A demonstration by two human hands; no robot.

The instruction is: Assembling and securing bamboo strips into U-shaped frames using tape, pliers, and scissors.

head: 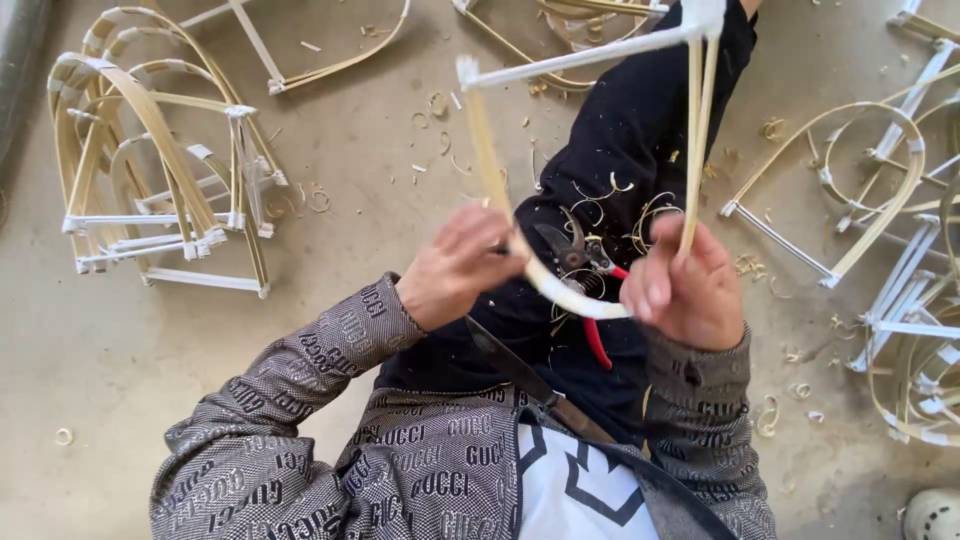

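Both hands work one piece above the lap. The left hand [455, 265] is closed around one leg of a pale split-bamboo strip frame bound with white tape [490, 170]; the right hand [680, 285] is closed around the other leg, thumb pressed on the curve. The frame is held in the air between the hands. Its taped, bent bottom runs from one fist to the other, its two legs rise away from the person, and a white-taped crossbar joins them near the top of the view.

Step in hand, as judged: the bend at the bottom of the frame is being shaped or checked by hand pressure. The next move seems to call for even pressure from both fists, so the strip curves without splitting and the taped corners hold.

A pair of red-handled pruning shears with dark blades [585, 265] lies on the black trousers [640, 130], just behind the bend, touched by neither hand. Thin bamboo curls cling to the trousers and litter the grey concrete floor [350, 160].

A stack of finished arched bamboo frames [160, 180] stands well to the left; further loose frames [880, 200] lie to the right and at the top edge.

Packages, labels, signs: none can be made out on the floor or frames. The only marking is a repeated printed pattern on the grey jacket sleeves [320, 370]. A white rounded object at the bottom right corner is too cropped to identify, possibly a shoe.
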